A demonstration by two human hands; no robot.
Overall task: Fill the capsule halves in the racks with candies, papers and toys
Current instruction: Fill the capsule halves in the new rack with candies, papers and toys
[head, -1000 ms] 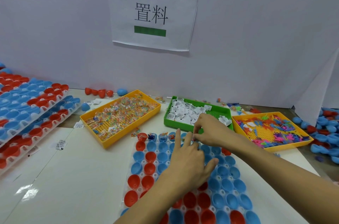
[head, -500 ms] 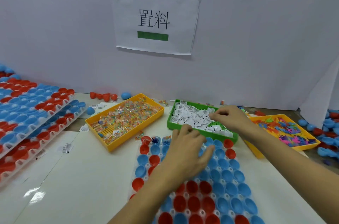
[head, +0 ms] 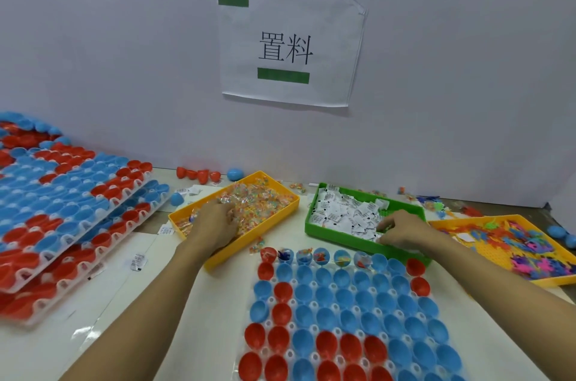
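The left hand [head: 215, 226] reaches palm-down into the yellow candy tray [head: 282, 212], its fingers buried among the wrapped candies [head: 252, 204]; whether they are curled round any I cannot tell. The right hand [head: 402, 229] lies in the green tray [head: 327, 235], at its near right part, with fingers bent down onto the small white papers [head: 339, 213]; whether it actually pinches one is hidden.

Just in front of both hands, between the forearms, the rack [head: 346, 318] of blue and red capsule halves [head: 325, 316] rests on the bench [head: 174, 318]. Its far row, nearest the trays, holds several halves with small coloured bits already in them; the rows closer to the person look unfilled.

To the right of the green tray, a second yellow tray [head: 558, 280] holds bright plastic toys [head: 514, 243]. On the left of the bench, stacked racks [head: 71, 209] of red and blue halves lie tilted one over another. A few loose red halves [head: 198, 174] sit by the back wall, under a paper sign [head: 290, 46] with printed characters.
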